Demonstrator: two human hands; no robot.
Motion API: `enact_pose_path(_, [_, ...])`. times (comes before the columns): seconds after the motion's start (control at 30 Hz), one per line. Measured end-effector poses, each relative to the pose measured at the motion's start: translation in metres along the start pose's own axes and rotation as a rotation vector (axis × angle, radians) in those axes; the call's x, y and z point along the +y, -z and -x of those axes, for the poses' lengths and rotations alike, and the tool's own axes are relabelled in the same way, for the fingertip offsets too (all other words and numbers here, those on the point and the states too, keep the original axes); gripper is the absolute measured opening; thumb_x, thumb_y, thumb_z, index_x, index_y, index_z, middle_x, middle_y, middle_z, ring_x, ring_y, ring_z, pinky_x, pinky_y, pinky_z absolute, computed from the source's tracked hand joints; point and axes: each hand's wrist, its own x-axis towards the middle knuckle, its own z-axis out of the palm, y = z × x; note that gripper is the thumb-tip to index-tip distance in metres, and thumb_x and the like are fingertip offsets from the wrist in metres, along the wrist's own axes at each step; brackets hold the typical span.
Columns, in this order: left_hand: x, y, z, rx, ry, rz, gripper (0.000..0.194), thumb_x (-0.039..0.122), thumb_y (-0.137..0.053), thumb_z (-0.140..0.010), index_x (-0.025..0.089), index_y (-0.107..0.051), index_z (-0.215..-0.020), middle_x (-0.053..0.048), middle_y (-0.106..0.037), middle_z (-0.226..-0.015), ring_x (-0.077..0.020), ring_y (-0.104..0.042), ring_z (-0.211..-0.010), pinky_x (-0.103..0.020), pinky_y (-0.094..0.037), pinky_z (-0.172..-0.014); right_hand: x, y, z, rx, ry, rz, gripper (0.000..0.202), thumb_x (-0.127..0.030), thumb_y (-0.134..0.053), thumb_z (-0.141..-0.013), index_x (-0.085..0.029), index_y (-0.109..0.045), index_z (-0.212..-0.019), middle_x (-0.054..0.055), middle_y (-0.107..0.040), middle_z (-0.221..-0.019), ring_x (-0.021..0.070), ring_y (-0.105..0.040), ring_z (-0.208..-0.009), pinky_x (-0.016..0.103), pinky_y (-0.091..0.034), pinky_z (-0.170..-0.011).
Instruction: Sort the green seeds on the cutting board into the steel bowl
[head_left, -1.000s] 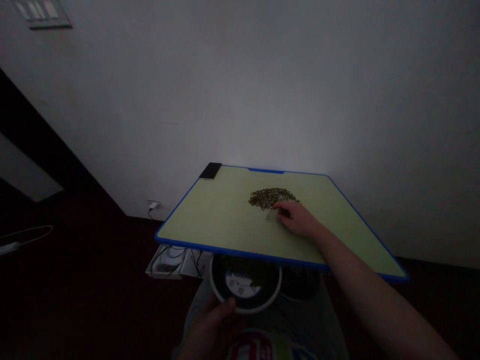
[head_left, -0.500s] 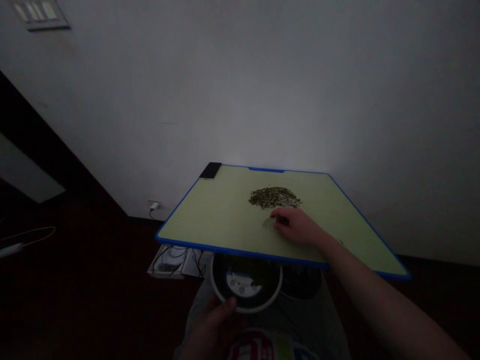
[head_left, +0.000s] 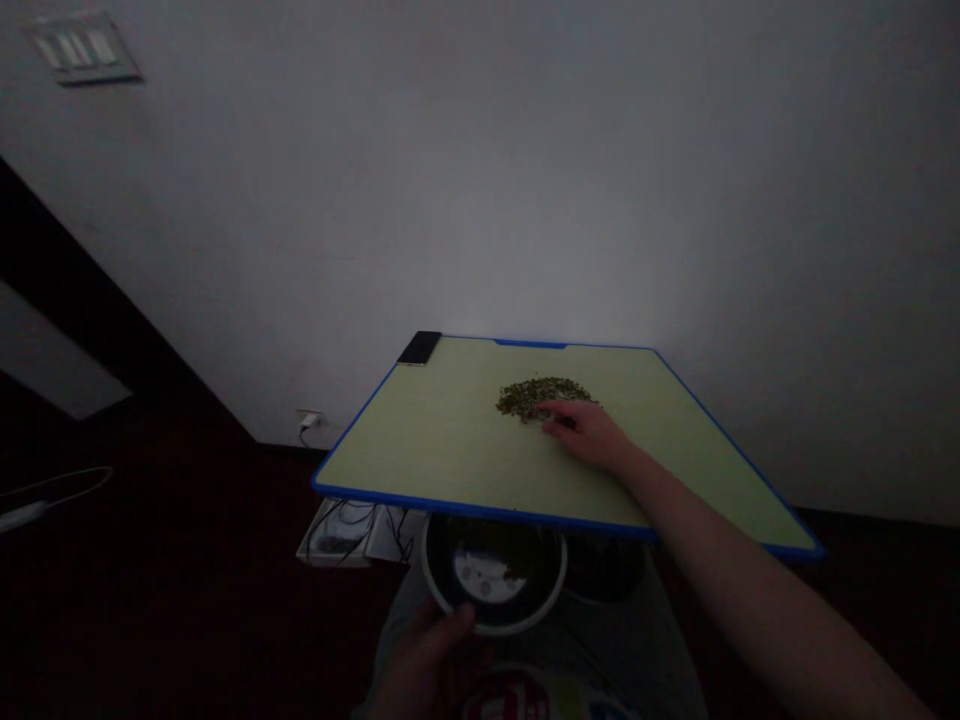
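My left hand [head_left: 424, 650] grips the near rim of a round bowl [head_left: 493, 628], its thumb over the edge. The bowl has a pale rim and a dark inside, with a dark greenish heap [head_left: 517, 550] and a bright reflection in it. On a pale yellow-green board [head_left: 420, 440] with a blue edge lies a loose pile of small green-brown grains [head_left: 536, 390]. My right hand [head_left: 585, 430] is at the pile's near side, fingers curled in a pinch with the tips among the grains. What lies between those fingertips is too small to make out.
A black phone [head_left: 420, 347] lies on the board's far left corner. Beyond the board stands a grey wall [head_left: 525, 200]. Below left are a box with cables [head_left: 341, 530] and a plugged-in charger [head_left: 309, 421]. A second dark container [head_left: 606, 568] sits right of the bowl.
My right hand has moved slightly away from me, from the bare board just before the pile to the grains at its near edge. My left hand still holds the bowl.
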Motion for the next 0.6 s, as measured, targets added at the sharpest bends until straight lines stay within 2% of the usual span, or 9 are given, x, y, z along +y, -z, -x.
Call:
enact_pose_path(0.1, [-0.002, 0.002, -0.002, 0.001, 0.003, -0.003, 0.053, 0.023, -0.083, -0.062, 0.022, -0.060, -0.110, -0.008, -0.079, -0.099, -0.0301, -0.073, -0.096, -0.039, -0.056, -0.081, 0.007, 0.000, 0.001, 0.178, -0.101, -0.019, 0.042, -0.039, -0.053, -0.085, -0.019, -0.067, -0.120, 0.000, -0.063, -0.069, 0.0146, -0.052, -0.061, 0.027, -0.041, -0.063])
enact_pose_path(0.17, [-0.003, 0.003, -0.003, 0.009, 0.004, -0.003, 0.053, 0.024, -0.083, -0.062, 0.022, -0.061, -0.111, -0.008, -0.079, -0.098, -0.0303, -0.073, -0.095, -0.039, -0.056, -0.079, 0.007, 0.001, 0.001, 0.206, -0.131, 0.021, 0.037, -0.032, -0.055, -0.081, -0.018, -0.070, -0.112, 0.000, -0.063, -0.068, 0.0143, -0.052, -0.060, 0.028, -0.042, -0.064])
enact_pose_path(0.3, [-0.003, 0.004, -0.005, 0.030, 0.003, -0.002, 0.060, 0.025, -0.084, -0.059, 0.022, -0.061, -0.115, -0.010, -0.079, -0.098, -0.0336, -0.072, -0.097, -0.044, -0.055, -0.085, 0.000, -0.002, 0.001, 0.157, -0.136, 0.080, 0.032, -0.021, -0.056, -0.073, -0.017, -0.073, -0.099, 0.000, -0.065, -0.067, 0.0143, -0.056, -0.062, 0.027, -0.043, -0.067])
enact_pose_path(0.4, [-0.002, 0.003, -0.005, 0.028, 0.004, -0.001, 0.061, 0.024, -0.085, -0.058, 0.021, -0.061, -0.114, -0.012, -0.079, -0.100, -0.0345, -0.072, -0.099, -0.045, -0.055, -0.086, -0.006, -0.006, 0.002, 0.128, -0.108, 0.073, 0.033, -0.021, -0.055, -0.074, -0.016, -0.073, -0.101, 0.001, -0.066, -0.068, 0.0147, -0.057, -0.063, 0.028, -0.044, -0.068])
enact_pose_path(0.6, [0.000, -0.001, 0.001, 0.015, 0.000, 0.008, 0.052, 0.022, -0.083, -0.061, 0.022, -0.061, -0.108, -0.008, -0.080, -0.093, -0.0314, -0.073, -0.096, -0.043, -0.055, -0.086, -0.010, -0.015, 0.000, 0.079, -0.091, 0.087, 0.035, -0.023, -0.055, -0.077, -0.017, -0.073, -0.107, 0.002, -0.068, -0.071, 0.0149, -0.057, -0.063, 0.028, -0.044, -0.068])
